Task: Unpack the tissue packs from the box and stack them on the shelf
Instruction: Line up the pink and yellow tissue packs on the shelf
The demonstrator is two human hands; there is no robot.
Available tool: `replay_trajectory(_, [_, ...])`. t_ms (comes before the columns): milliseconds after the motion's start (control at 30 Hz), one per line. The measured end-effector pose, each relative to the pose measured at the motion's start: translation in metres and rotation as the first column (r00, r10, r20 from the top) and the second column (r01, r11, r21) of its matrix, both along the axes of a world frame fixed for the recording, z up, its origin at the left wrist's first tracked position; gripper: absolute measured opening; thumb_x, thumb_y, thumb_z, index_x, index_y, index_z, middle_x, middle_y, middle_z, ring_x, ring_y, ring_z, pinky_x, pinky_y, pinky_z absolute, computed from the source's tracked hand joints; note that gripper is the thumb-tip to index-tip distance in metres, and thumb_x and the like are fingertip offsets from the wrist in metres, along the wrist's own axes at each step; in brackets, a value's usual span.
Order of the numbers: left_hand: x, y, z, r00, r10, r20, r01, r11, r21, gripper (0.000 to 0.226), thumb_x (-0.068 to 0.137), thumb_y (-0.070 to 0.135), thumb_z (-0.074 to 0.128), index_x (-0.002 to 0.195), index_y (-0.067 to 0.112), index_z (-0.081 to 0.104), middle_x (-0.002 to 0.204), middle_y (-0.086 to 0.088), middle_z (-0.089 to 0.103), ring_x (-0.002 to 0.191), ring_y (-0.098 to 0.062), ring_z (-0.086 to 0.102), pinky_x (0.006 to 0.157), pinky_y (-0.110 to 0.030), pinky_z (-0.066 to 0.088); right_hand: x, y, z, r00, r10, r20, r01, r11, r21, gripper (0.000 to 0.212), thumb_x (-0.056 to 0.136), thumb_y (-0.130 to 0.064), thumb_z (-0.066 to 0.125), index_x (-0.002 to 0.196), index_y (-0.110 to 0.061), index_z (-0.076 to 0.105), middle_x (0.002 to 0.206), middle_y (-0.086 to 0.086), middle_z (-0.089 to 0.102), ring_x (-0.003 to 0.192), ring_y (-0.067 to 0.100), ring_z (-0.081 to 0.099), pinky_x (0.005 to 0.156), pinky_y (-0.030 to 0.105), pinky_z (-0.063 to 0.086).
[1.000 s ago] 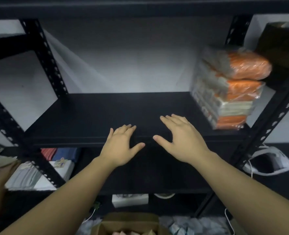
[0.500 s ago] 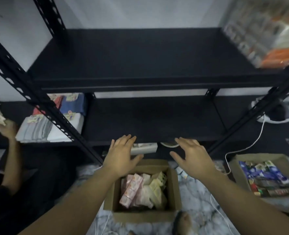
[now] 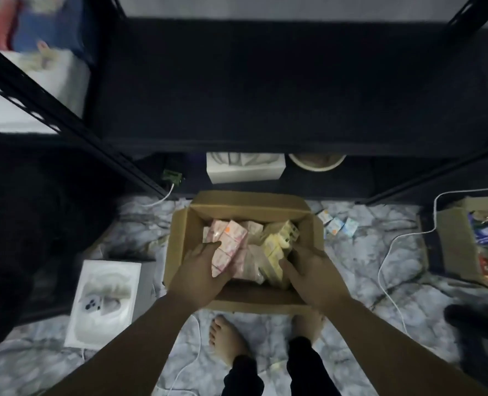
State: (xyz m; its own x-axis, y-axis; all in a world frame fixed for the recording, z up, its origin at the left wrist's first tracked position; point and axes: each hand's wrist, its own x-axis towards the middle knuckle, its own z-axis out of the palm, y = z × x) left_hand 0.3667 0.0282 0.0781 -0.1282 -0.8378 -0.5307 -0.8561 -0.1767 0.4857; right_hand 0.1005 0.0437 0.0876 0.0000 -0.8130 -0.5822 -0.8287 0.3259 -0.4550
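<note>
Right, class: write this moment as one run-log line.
phase: reaching into cardboard box | left hand: on pink tissue packs | right hand: on yellow tissue packs | shelf: bare

No text, brand, number or sign is legible. The pink tissue packs (image 3: 229, 247) and yellow tissue packs (image 3: 280, 247) in the cardboard box (image 3: 248, 205) carry printed patterns, but the print is too small and blurred to read. The white box (image 3: 105, 302) on the floor shows a picture only. The small packets (image 3: 337, 224) beside the cardboard box and the goods in the second box (image 3: 454, 241) bear unreadable printing.
</note>
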Motion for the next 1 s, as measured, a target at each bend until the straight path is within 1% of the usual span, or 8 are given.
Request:
replay_trajectory(167, [0.001, 0.009, -0.107, 0.996, 0.065, 0.06, -0.065, 0.998, 0.011, 0.075, 0.08, 0.066, 0.059, 0.142, 0.024, 0.056, 0.131, -0.007, 0.062, 0.118, -0.032, 0.057, 0.097, -0.046, 0.051, 0.014, -0.001, -0.096, 0.996, -0.084, 0.017, 0.083, 0.996, 0.036, 0.054, 0.098, -0.052, 0.06, 0.144, -0.025, 0.054, 0.13, 0.006, 0.066, 0.121, 0.031, 0.059, 0.093, 0.035, 0.046])
replay_trajectory(233, [-0.001, 0.008, -0.14, 0.993, 0.086, 0.081, -0.087, 0.996, 0.009, 0.074, 0.084, 0.059, 0.067, 0.145, 0.021, 0.053, 0.134, -0.009, 0.058, 0.12, -0.034, 0.055, 0.1, -0.049, 0.05, 0.015, -0.005, -0.13, 0.994, -0.104, 0.022, 0.103, 0.994, 0.037, 0.049, 0.099, -0.042, 0.064, 0.142, -0.019, 0.056, 0.132, 0.01, 0.065, 0.124, 0.034, 0.057, 0.091, 0.032, 0.041])
replay_trajectory(300, [-0.002, 0.005, -0.172, 0.988, 0.09, 0.124, -0.092, 0.996, 0.014, 0.079, 0.085, 0.062, 0.062, 0.149, 0.018, 0.049, 0.137, -0.011, 0.055, 0.123, -0.035, 0.052, 0.102, -0.051, 0.048, 0.016, -0.007, -0.165, 0.991, -0.136, 0.017, 0.136, 0.991, 0.01, 0.045, 0.098, -0.035, 0.068, 0.137, -0.014, 0.06, 0.13, 0.015, 0.066, 0.123, 0.037, 0.058, 0.095, 0.035, 0.043])
replay_trajectory(367, [-0.003, 0.002, -0.199, 0.982, 0.088, 0.166, -0.09, 0.996, 0.002, 0.087, 0.082, 0.067, 0.05, 0.152, 0.016, 0.044, 0.141, -0.012, 0.054, 0.125, -0.036, 0.051, 0.104, -0.052, 0.046, 0.018, -0.009, -0.197, 0.982, -0.19, 0.006, 0.19, 0.982, 0.015, 0.052, 0.095, -0.038, 0.07, 0.137, -0.012, 0.058, 0.13, 0.019, 0.065, 0.122, 0.041, 0.058, 0.098, 0.039, 0.046])
replay_trajectory(467, [-0.009, -0.002, -0.228, 0.976, 0.149, 0.156, -0.154, 0.988, 0.021, 0.087, 0.088, 0.054, 0.067, 0.159, 0.019, 0.031, 0.147, -0.015, 0.046, 0.13, -0.039, 0.047, 0.106, -0.054, 0.046, 0.021, -0.007, -0.242, 0.97, -0.242, -0.01, 0.242, 0.969, 0.045, 0.068, 0.089, -0.048, 0.074, 0.14, -0.009, 0.052, 0.135, 0.023, 0.06, 0.121, 0.044, 0.056, 0.1, 0.042, 0.047])
replay_trajectory(700, [-0.01, -0.006, -0.266, 0.977, 0.179, 0.117, -0.176, 0.984, -0.03, 0.1, 0.083, 0.052, 0.076, 0.159, 0.033, 0.013, 0.157, -0.006, 0.041, 0.131, -0.035, 0.055, 0.098, -0.047, 0.051, 0.028, -0.002, -0.295, 0.94, -0.337, 0.045, 0.335, 0.941, 0.045, 0.093, 0.084, -0.045, 0.082, 0.156, -0.019, 0.03, 0.155, 0.011, 0.037, 0.134, 0.033, 0.049, 0.101, 0.039, 0.046])
replay_trajectory(800, [-0.01, -0.008, -0.268, 0.979, 0.17, 0.114, -0.173, 0.985, 0.013, 0.113, 0.075, 0.06, 0.082, 0.156, 0.043, 0.005, 0.158, -0.007, 0.042, 0.131, -0.036, 0.055, 0.099, -0.045, 0.05, 0.026, -0.004, -0.304, 0.954, -0.3, -0.008, 0.3, 0.953, 0.032, 0.097, 0.082, -0.044, 0.083, 0.157, -0.023, 0.026, 0.153, 0.009, 0.042, 0.136, 0.032, 0.044, 0.103, 0.044, 0.046])
replay_trajectory(1000, [-0.013, -0.014, -0.255, 0.96, 0.247, 0.13, -0.249, 0.968, -0.003, 0.094, 0.079, 0.067, 0.075, 0.154, 0.034, 0.027, 0.143, -0.007, 0.058, 0.123, -0.036, 0.061, 0.095, -0.043, 0.051, 0.025, -0.006, -0.299, 0.967, -0.254, -0.001, 0.254, 0.967, -0.037, 0.098, 0.077, -0.05, 0.085, 0.156, -0.022, 0.034, 0.151, 0.005, 0.048, 0.137, 0.029, 0.044, 0.112, 0.041, 0.037])
